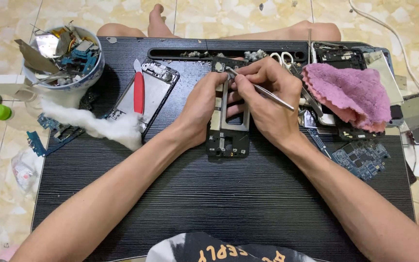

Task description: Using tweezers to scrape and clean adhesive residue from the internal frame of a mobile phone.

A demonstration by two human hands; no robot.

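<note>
Lying between both hands [233, 97]: phone frame [229, 131], tweezers [260, 90] touching.

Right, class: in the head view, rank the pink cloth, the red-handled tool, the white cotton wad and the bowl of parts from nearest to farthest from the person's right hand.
From the right hand:
1. Pink cloth, just to its right, near the table's right edge.
2. Red-handled tool, to its left, lying on an opened phone.
3. White cotton wad, farther left.
4. Bowl of parts, at the far-left corner.
</note>
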